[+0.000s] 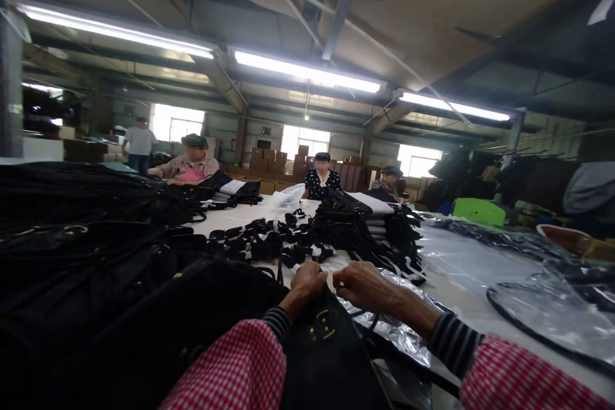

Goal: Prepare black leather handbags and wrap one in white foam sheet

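A black bag [331, 349] with gold-coloured metal fittings lies in front of me, its upper corner raised. My left hand [309, 280] is closed on the bag's top edge. Just to the right, my right hand [362, 285] is closed in a pinch beside that same corner. Whatever sits between its fingertips is too small to make out. Beneath my right forearm are crinkled clear plastic [401, 314] and a dark strap.
Black bags [120, 269] are heaped on the left. Bundled black straps [259, 237] and a stack of black bags [365, 224] lie ahead on the white table [461, 269]. Clear plastic bags [552, 307] cover the right side. Several people [323, 180] are farther back.
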Tool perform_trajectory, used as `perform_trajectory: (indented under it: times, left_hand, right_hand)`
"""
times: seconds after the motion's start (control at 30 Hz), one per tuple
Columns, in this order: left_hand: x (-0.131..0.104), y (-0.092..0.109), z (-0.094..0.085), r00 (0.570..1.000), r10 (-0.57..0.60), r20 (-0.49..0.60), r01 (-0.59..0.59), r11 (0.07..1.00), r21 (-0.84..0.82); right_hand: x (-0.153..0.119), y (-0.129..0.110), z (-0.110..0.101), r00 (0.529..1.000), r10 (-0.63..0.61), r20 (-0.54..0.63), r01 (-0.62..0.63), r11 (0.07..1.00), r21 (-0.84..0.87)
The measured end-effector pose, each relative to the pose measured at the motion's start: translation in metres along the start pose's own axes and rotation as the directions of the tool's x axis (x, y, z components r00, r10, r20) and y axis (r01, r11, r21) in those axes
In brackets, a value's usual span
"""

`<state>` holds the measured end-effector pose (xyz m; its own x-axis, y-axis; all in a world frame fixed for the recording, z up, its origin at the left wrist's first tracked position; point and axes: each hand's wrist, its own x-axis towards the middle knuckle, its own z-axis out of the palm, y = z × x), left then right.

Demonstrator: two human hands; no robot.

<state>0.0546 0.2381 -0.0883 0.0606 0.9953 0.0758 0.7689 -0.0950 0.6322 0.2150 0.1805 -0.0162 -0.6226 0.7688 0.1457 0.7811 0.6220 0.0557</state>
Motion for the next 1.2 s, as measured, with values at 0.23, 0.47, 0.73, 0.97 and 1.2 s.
perform_trajectory:
  times: [0.23,0.47,0.73,0.97,1.2]
  left_hand:
    - [-0.001,-0.001,0.002,0.999,-0.045,0.005,0.045,0.999,-0.004]
    - [-0.003,-0.007,0.01,0.998,-0.038,-0.04,0.039,0.999,0.0]
    - [-0.002,0.0,0.001,0.997,0.061,0.053,-0.058,0.997,-0.056]
    - [-0.007,0.006,0.003,0.997,0.042,0.07,-0.042,0.999,-0.005]
    - [-0.004,-0.001,0.006,0.993,0.042,0.115,-0.043,0.999,0.001]
  right_hand:
    - [-0.023,-0.005,0.033,0.997,0.077,0.01,-0.075,0.989,-0.129]
    - [-0.023,-0.006,0.043,0.99,0.137,0.007,-0.138,0.989,0.05]
    - [-0.015,0.01,0.063,0.992,0.102,-0.079,-0.088,0.982,0.165]
    - [-0.022,0.01,0.066,0.978,0.147,-0.145,-0.15,0.989,-0.009]
    - [-0.034,-0.001,0.06,0.993,0.034,-0.116,-0.031,0.999,0.028]
